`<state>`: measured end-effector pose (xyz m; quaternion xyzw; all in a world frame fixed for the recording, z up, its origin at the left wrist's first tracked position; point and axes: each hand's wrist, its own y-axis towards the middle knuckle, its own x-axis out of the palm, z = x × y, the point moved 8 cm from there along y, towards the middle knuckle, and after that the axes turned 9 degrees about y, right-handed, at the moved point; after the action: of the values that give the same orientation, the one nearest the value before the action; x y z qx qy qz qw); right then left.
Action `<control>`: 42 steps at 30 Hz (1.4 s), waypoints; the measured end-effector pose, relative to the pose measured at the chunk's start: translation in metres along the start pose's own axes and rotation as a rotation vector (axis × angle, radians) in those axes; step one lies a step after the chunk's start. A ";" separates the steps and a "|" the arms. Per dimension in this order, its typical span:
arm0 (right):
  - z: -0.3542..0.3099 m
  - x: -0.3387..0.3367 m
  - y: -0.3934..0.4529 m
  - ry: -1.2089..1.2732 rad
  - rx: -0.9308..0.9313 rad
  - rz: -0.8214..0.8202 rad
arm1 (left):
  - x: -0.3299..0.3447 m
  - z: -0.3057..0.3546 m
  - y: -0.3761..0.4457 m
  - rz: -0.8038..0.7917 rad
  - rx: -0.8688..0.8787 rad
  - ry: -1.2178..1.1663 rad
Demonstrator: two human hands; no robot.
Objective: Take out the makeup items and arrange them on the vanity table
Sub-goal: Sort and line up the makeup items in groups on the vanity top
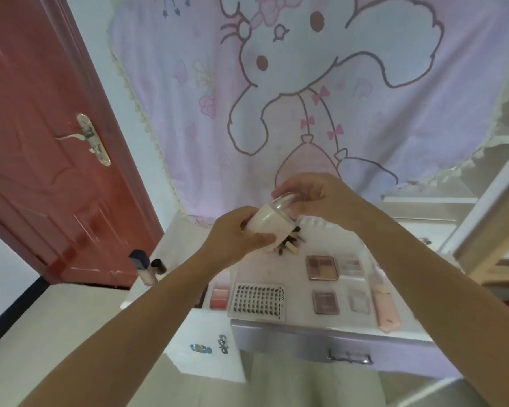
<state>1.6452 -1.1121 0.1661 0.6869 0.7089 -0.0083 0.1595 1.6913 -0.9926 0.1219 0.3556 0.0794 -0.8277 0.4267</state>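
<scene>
My left hand [235,233] grips a white cylindrical holder [269,223], tilted above the vanity table [279,268]. My right hand [315,195] holds its clear domed lid [285,199] at the holder's upper end. Brush handles [290,243] stick out below the holder, partly hidden by it. On the table lie a lash tray [259,301], a pink blush [219,298], two brown eyeshadow palettes [322,267] [325,302], two pale compacts [349,265] [360,299] and a pink tube [385,309].
Bottles [147,267] stand at the table's left edge. A drawer with a metal handle [350,358] runs along the front. A red door [41,142] stands at the left, and a pink cartoon cloth [306,98] hangs behind the table. Shelving rises at the right.
</scene>
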 end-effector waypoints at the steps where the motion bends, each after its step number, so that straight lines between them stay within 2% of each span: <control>1: 0.014 -0.002 -0.006 0.002 0.030 0.000 | 0.014 -0.004 -0.001 -0.022 -0.012 -0.011; 5: 0.070 -0.018 -0.031 0.053 0.162 0.029 | 0.063 -0.023 -0.004 -0.063 -0.105 -0.101; 10: 0.131 -0.037 -0.054 -0.110 0.303 0.056 | 0.119 -0.040 -0.003 -0.089 -0.209 -0.177; 14: 0.169 -0.048 -0.063 -0.054 0.387 0.059 | 0.156 -0.055 -0.001 -0.138 -0.306 -0.204; 17: 0.195 -0.050 -0.064 -0.080 0.420 0.015 | 0.177 -0.071 -0.004 -0.144 -0.372 -0.183; 21: 0.225 -0.035 -0.062 -0.240 0.457 -0.143 | 0.199 -0.094 -0.011 -0.138 -0.427 -0.069; 24: 0.243 -0.022 -0.061 -0.232 0.481 -0.210 | 0.209 -0.114 -0.016 -0.149 -0.466 -0.051; 27: 0.256 -0.013 -0.056 -0.281 0.494 -0.266 | 0.214 -0.130 -0.013 -0.164 -0.472 -0.064; 32: 0.271 -0.005 -0.037 -0.460 0.470 -0.238 | 0.218 -0.158 -0.004 -0.238 -0.504 -0.089; 36: 0.285 0.009 -0.020 -0.834 0.454 -0.357 | 0.201 -0.183 -0.006 -0.265 -0.412 0.209; 42: 0.299 0.030 -0.014 -0.970 0.552 -0.457 | 0.180 -0.211 -0.017 -0.284 -0.291 0.380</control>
<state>1.6951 -1.1529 -0.1275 0.4510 0.6566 -0.5386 0.2745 1.7193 -1.0077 -0.1539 0.4246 0.3251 -0.7777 0.3304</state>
